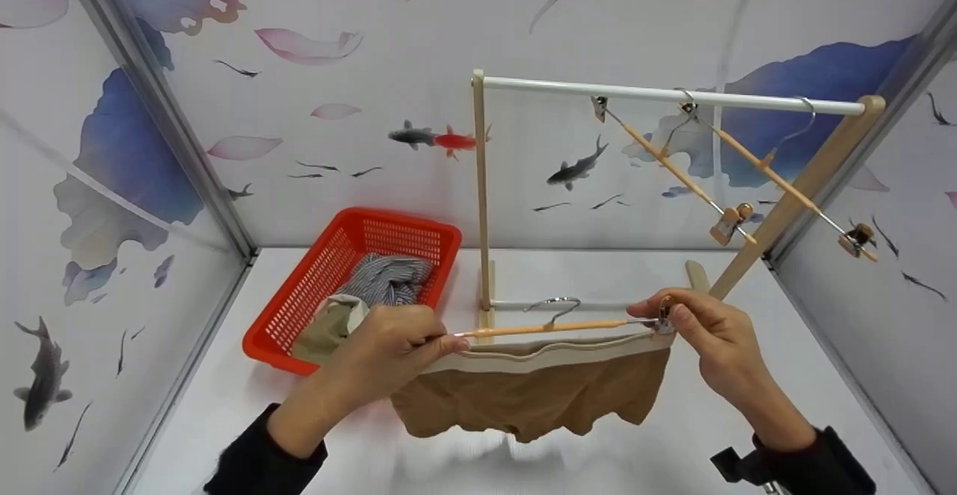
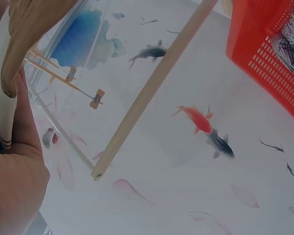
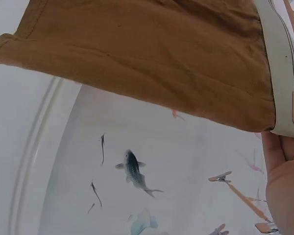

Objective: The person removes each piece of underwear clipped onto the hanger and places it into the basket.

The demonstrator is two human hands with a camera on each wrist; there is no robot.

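Note:
A wooden clip hanger [image 1: 546, 326] is held level above the white table [image 1: 598, 278], with brown shorts [image 1: 534, 398] hanging from it by their pale waistband [image 1: 538, 359]. My left hand [image 1: 389, 357] grips the hanger's left end together with the waistband. My right hand [image 1: 699, 330] pinches the clip at the right end. In the right wrist view the brown shorts [image 3: 152, 54] fill the top, with the waistband [image 3: 279, 63] at the right. In the left wrist view the waistband [image 2: 7, 107] runs beside my palm.
A red basket [image 1: 351, 271] at the left holds striped and beige clothes. A wooden rack with a white rail [image 1: 673, 96] stands behind, and two empty clip hangers [image 1: 677, 173] hang from it. Patterned walls enclose the table on three sides.

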